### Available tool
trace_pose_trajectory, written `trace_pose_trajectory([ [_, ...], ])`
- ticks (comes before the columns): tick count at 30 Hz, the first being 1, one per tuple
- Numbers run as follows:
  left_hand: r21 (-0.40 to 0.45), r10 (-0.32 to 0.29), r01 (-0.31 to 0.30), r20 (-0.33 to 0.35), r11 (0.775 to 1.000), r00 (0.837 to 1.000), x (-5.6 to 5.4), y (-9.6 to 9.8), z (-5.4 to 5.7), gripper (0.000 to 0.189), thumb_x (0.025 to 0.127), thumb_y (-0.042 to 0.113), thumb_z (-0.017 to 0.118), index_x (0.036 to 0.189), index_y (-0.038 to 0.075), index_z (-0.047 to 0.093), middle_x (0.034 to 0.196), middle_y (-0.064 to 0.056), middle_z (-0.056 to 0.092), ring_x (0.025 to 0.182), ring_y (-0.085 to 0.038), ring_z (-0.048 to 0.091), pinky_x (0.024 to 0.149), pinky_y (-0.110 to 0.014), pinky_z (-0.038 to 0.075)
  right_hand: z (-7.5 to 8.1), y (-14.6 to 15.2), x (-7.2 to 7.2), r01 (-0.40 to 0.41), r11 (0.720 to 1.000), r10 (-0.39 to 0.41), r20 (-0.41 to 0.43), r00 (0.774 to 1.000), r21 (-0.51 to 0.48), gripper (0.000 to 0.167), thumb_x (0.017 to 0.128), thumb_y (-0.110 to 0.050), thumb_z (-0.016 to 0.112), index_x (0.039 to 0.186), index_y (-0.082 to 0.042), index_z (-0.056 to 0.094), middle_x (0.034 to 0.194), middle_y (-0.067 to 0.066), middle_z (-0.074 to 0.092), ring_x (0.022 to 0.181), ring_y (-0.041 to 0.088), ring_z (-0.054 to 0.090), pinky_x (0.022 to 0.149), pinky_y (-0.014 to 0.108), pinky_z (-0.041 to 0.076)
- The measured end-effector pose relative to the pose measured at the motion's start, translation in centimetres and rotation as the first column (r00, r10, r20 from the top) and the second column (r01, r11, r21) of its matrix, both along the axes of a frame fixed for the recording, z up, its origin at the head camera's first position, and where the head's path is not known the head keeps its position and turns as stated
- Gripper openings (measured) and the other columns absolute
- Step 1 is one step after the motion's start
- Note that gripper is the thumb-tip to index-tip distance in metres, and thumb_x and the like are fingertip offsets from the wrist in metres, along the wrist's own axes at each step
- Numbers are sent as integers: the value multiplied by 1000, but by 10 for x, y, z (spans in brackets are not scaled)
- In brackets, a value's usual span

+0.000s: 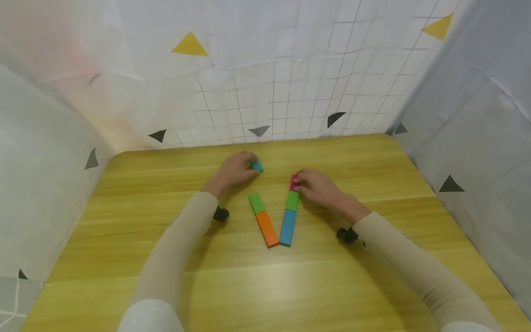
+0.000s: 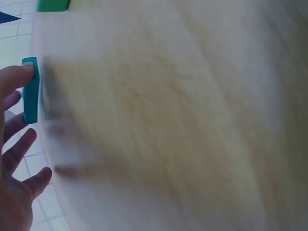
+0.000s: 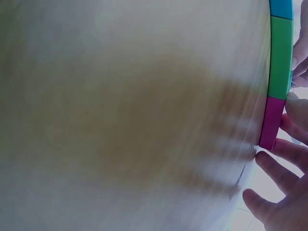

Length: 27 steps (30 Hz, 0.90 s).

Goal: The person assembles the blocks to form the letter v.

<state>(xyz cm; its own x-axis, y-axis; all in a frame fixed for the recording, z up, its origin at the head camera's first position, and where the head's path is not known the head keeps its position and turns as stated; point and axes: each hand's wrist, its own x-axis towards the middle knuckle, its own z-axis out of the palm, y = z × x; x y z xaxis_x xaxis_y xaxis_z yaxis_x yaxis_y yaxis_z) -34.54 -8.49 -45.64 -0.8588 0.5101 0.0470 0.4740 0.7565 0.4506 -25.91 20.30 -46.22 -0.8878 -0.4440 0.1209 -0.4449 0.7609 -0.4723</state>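
Observation:
Near the back of the table my left hand pinches a small teal block between thumb and fingers; the left wrist view shows the same teal block upright at the fingertips. With thumb and fingertips, my right hand pinches a magenta block. That block sits end to end with a green block and a longer blue block. Left of this row, a second green block touches an orange block. The orange and blue blocks meet at their near ends, forming a V.
The blocks lie on a yellow wood-grain table. White sheets with grid lines and yellow and black triangles rise behind it, and plain grey-white sheets stand at the sides. A small black camera is strapped under the left wrist.

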Motion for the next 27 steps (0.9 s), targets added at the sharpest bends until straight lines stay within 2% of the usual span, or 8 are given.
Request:
trace_pose_trajectory([
  [7, 20, -2, 2, -8, 1000, 1000, 0, -1, -1, 37, 92, 45, 67, 120, 22, 60, 129, 3, 59, 119, -19, 55, 106, -40, 45, 0, 0, 1, 8, 1000, -8, -2, 1000, 6, 21, 94, -16, 68, 111, -5, 73, 115, 10, 67, 103, 25, 63, 93, 42, 54],
  [18, 65, 26, -25, -9, 998, 1000, 8, -13, -1, 38, 92, 43, 68, 121, 20, 61, 126, 3, 59, 120, -20, 55, 107, -40, 45, 3, 0, 1, 21, 1000, -22, 23, 999, 15, 23, 95, -17, 67, 113, -5, 73, 114, 9, 67, 98, 23, 63, 90, 40, 55],
  [27, 49, 43, -42, -16, 998, 999, 12, -19, 1, 39, 91, 45, 68, 121, 22, 61, 125, 5, 59, 118, -19, 55, 106, -40, 46, 5, -2, 1, 12, 999, -13, 15, 1000, 40, 22, 95, -17, 67, 112, -5, 73, 109, 7, 67, 93, 22, 61, 87, 38, 55],
])
